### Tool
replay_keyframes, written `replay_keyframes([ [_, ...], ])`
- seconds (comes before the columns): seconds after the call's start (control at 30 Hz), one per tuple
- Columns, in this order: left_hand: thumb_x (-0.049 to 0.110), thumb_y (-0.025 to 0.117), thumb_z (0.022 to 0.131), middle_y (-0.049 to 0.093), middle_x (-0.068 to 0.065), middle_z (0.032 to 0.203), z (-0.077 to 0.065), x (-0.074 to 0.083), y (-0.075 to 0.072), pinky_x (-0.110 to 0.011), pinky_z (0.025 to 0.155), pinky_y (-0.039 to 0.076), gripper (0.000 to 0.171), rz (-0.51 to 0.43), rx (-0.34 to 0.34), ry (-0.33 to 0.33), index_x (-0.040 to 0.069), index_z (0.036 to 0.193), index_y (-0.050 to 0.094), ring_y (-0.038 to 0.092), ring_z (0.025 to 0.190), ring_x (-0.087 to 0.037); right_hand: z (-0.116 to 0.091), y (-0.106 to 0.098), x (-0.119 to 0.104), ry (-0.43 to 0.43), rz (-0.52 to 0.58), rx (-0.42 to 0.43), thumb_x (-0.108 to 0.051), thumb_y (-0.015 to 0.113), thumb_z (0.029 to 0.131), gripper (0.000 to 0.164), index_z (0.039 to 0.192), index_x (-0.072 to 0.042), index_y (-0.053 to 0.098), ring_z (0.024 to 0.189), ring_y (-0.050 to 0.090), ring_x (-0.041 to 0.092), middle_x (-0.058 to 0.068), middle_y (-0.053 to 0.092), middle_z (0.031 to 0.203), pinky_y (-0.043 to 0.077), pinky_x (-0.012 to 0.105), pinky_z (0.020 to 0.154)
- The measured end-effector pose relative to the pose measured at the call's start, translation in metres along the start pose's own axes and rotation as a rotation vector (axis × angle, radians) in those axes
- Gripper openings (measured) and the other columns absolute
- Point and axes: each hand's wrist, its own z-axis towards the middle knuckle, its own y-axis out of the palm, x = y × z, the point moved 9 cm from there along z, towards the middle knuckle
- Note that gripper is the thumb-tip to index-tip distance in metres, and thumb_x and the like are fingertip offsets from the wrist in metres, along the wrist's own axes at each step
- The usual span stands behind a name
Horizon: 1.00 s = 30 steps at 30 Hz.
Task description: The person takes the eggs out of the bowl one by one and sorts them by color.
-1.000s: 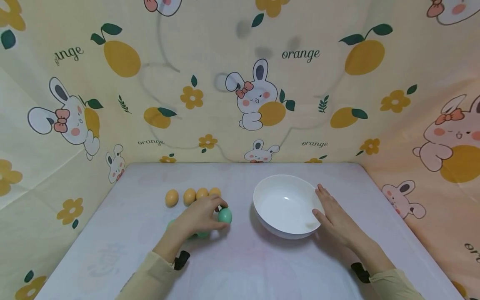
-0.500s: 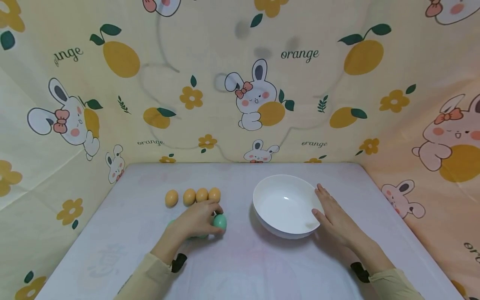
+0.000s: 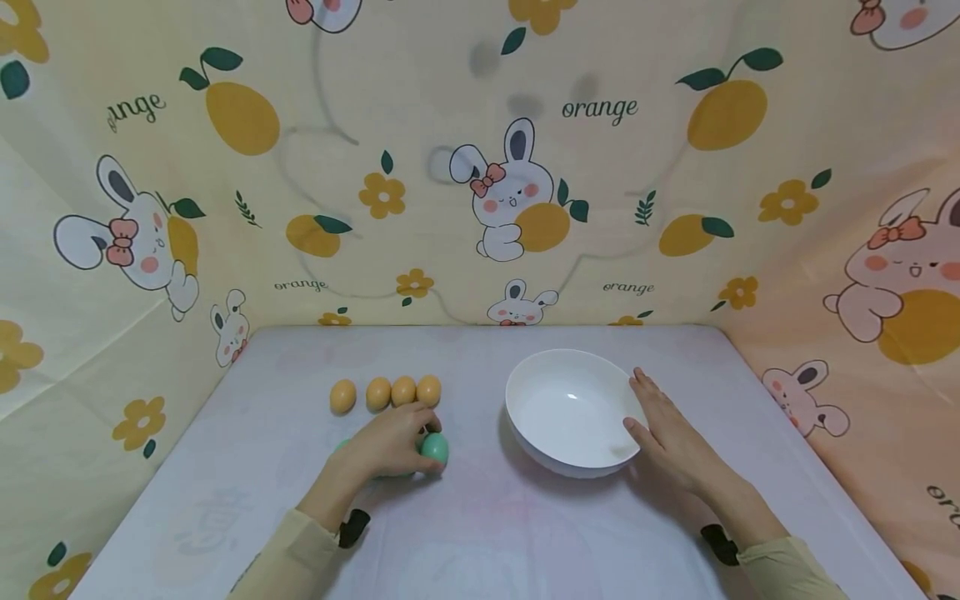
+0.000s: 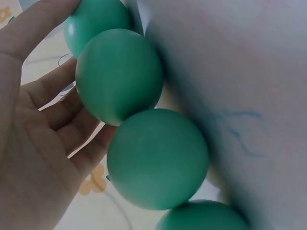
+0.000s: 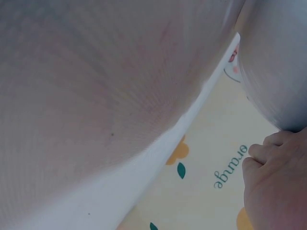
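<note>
My left hand [image 3: 390,442] pinches a green egg [image 3: 434,449] between thumb and fingers, low over the table left of the bowl. In the left wrist view that egg [image 4: 98,24] is the farthest of a row, and more green eggs [image 4: 158,158] line up nearer the wrist. The hand hides most of this row from the head view. On the right, my right hand [image 3: 678,442] rests against the rim of a large white bowl [image 3: 570,408], fingers straight and thumb just over the edge. The bowl's inside is bare. The right wrist view has the bowl's outer wall [image 5: 278,62] touching the fingers.
Several yellow-brown eggs [image 3: 378,393] stand in a row behind the left hand, the leftmost slightly apart. A pale cloth covers the table [image 3: 480,533]. Printed curtains [image 3: 420,208] with rabbits and oranges rise at the back and sides.
My left hand has moved left and slightly toward me with the green egg, bringing it to the end of the green row. The right hand and bowl have stayed still.
</note>
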Motion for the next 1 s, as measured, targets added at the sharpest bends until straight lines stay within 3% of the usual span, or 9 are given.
replay_keyframes([
  [0.37,0.039,0.092,0.076,0.067,-0.003,0.121,-0.0021,-0.0041,0.0006,-0.041,0.089,0.054,0.055,-0.019,-0.001,-0.008,0.01,0.119,0.071,0.064,0.104,-0.021,0.0013,0.0008,0.0016,-0.001,-0.006,0.001,-0.034,0.046,0.11,0.072,0.162,0.007,0.018,0.157,0.011,0.045,0.024,0.011,0.171,0.015,0.062,0.125],
  [0.63,0.038,0.092,0.077,0.066,-0.004,0.125,-0.0029,-0.0039,0.0014,-0.043,0.092,0.055,0.057,-0.028,-0.008,-0.017,0.01,0.121,0.07,0.065,0.108,-0.022,0.0,-0.0001,0.0025,-0.013,-0.015,0.01,-0.034,0.046,0.11,0.071,0.163,0.005,0.018,0.157,0.012,0.044,0.023,0.012,0.171,0.01,0.052,0.128],
  [0.87,0.038,0.092,0.078,0.066,-0.006,0.128,-0.003,-0.0039,0.0023,-0.044,0.093,0.055,0.058,-0.036,-0.004,-0.018,0.01,0.123,0.069,0.065,0.111,-0.024,0.0007,-0.0024,0.0051,0.019,-0.046,-0.026,-0.04,0.046,0.111,0.074,0.163,0.005,0.018,0.157,0.01,0.045,0.021,0.007,0.173,0.017,0.066,0.123],
  [1.0,0.039,0.091,0.079,0.065,-0.007,0.132,-0.0043,-0.0054,0.0014,-0.047,0.097,0.054,0.06,-0.047,0.001,-0.025,0.01,0.126,0.069,0.065,0.117,-0.027,0.0004,-0.0047,0.0048,0.022,-0.022,-0.023,-0.041,0.049,0.109,0.076,0.162,0.005,0.02,0.157,0.008,0.045,0.02,0.006,0.173,0.015,0.067,0.123],
])
